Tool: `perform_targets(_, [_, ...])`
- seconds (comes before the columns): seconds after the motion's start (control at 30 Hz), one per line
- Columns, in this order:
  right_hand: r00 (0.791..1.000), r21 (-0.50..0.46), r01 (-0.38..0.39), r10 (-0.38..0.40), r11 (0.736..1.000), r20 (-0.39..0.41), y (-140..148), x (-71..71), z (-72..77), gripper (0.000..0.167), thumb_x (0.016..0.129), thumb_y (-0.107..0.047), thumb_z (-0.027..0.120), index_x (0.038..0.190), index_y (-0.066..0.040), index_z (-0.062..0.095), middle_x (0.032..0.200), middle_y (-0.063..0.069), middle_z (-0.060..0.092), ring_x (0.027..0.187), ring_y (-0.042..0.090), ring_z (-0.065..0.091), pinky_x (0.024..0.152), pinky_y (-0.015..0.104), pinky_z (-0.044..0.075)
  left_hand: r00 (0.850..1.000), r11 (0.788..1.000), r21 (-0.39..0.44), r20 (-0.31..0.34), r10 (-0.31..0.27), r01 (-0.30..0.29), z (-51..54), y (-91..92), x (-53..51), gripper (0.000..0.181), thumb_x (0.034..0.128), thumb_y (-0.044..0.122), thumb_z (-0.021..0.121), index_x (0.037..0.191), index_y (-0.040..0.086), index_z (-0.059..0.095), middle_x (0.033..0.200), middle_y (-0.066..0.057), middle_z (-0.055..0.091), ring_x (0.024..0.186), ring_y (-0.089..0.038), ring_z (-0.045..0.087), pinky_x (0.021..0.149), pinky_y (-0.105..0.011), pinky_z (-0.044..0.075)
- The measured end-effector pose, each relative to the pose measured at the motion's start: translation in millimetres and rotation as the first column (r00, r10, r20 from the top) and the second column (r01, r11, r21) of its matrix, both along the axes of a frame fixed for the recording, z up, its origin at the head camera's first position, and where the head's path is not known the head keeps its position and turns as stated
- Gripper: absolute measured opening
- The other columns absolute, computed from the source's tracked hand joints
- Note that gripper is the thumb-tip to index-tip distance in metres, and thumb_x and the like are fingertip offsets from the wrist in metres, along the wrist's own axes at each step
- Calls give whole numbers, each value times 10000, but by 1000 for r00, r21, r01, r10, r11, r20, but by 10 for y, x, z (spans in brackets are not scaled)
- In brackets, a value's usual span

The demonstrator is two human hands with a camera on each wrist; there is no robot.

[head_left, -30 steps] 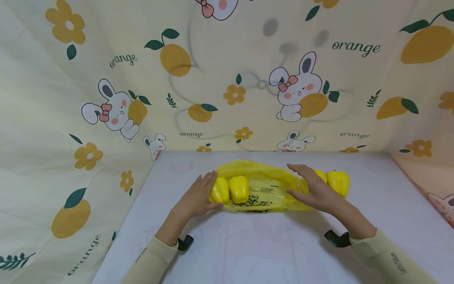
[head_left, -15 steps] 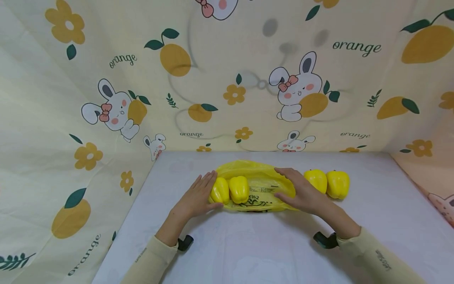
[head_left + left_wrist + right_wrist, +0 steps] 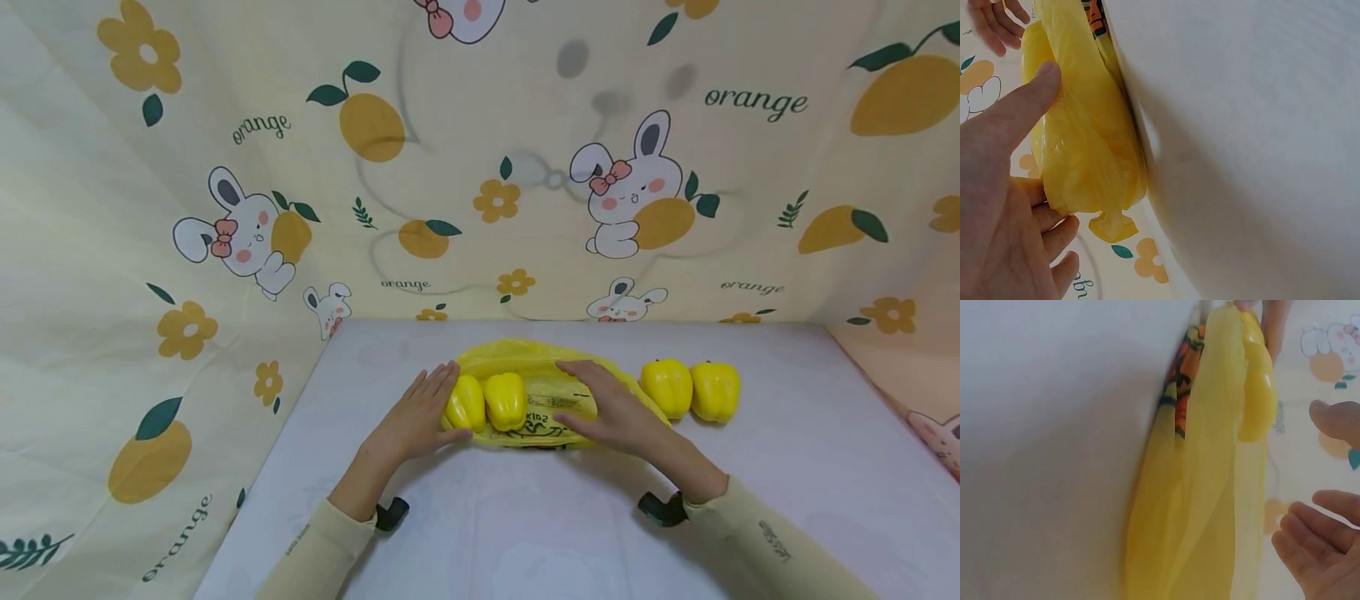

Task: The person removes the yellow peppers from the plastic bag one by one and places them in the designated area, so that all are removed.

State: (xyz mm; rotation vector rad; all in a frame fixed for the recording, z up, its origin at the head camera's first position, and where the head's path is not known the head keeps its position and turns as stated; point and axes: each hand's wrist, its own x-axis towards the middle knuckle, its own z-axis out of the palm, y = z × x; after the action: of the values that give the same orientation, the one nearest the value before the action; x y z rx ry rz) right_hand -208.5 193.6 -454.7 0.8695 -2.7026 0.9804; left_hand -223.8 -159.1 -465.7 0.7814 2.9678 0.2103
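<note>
A yellow plastic bag [image 3: 558,392] with dark print lies on its side on the table. Two yellow bell peppers [image 3: 506,401] are at its left end, within the opening. My left hand [image 3: 412,421] rests against that end, fingers mostly straight; in the left wrist view its thumb [image 3: 1038,94] lies along one side of the bag and the other fingers are beyond it. Over the right part of the bag is my right hand [image 3: 618,412], thumb and fingers spread apart with nothing between them. Two more bell peppers [image 3: 715,392] stand side by side beyond the bag's right end.
A white-covered table [image 3: 495,525] carries everything. Patterned cloth [image 3: 465,167] with rabbits and oranges hangs behind and at the sides. A dark wrist camera mount [image 3: 663,509] sticks out inward from the right sleeve, another [image 3: 392,513] from the left.
My right hand has moved left, from the bag's right edge and in front of the outside bell peppers to over the bag, uncovering both peppers. The left hand stays where it was.
</note>
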Motion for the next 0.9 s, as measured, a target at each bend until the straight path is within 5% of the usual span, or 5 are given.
perform_targets(0.9, [994,18,20,-22,1000,111,-447,-91,-95,842,917,-372,880,1577,-21,493,1560,175,547,1426,397,526,1170,607,477,1000,1000,8,3,-4,4,21,-7,15,1103,977,618,711,1720,37,141,1802,-108,138,1663,-271,147,1363,-444,77])
